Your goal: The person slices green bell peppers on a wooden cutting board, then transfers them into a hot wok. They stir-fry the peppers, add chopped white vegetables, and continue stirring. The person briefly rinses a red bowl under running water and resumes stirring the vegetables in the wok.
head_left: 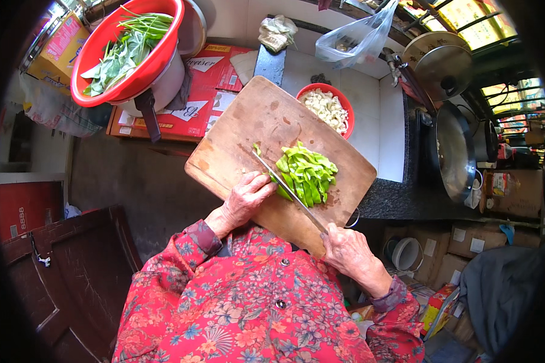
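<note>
A worn wooden cutting board (242,127) lies tilted across the counter corner in front of me. Bright green sliced pepper (312,166) is heaped on its right half, with a small scrap at the far side of the blade. My right hand (350,253) grips the handle of a knife (295,198), whose blade runs up and left along the heap's left edge. My left hand (248,196), fingers curled, presses on green pepper just left of the blade. The piece under those fingertips is mostly hidden.
Beyond the board stands a red bowl (350,118) of pale chopped pieces. A red basin (174,36) of leafy greens sits at the far left near red cartons (203,91). At the right are a wok (455,151) and pot lids (445,72). A plastic bag (357,39) hangs at the back.
</note>
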`<state>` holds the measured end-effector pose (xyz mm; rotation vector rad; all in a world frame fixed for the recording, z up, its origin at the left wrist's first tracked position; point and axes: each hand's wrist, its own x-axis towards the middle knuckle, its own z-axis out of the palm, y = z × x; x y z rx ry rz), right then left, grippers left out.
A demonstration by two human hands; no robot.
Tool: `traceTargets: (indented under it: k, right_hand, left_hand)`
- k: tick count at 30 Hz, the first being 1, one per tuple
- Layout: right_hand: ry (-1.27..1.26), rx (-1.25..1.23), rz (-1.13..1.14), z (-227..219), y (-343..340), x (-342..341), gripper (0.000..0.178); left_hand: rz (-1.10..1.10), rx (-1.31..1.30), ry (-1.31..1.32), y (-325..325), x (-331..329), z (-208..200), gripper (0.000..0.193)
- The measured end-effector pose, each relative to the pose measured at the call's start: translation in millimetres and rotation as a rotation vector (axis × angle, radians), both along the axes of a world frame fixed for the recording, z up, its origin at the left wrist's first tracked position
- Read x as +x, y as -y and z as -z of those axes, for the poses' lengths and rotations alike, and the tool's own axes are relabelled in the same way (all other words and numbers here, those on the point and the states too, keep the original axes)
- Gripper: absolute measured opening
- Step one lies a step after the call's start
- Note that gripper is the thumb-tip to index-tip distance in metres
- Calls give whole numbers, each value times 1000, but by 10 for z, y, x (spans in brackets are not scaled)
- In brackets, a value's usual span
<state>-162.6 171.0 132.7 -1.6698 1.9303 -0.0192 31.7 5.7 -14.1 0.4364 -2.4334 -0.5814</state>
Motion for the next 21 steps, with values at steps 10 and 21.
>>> traceTargets:
  k: [10, 21]
  right_hand:
    - [82, -201, 173, 678, 351, 282, 13]
    - [109, -184, 128, 173, -28, 67, 17]
  left_hand:
    - [-15, 64, -32, 4, -13, -22, 28]
    - [-11, 45, -66, -5, 13, -23, 29]
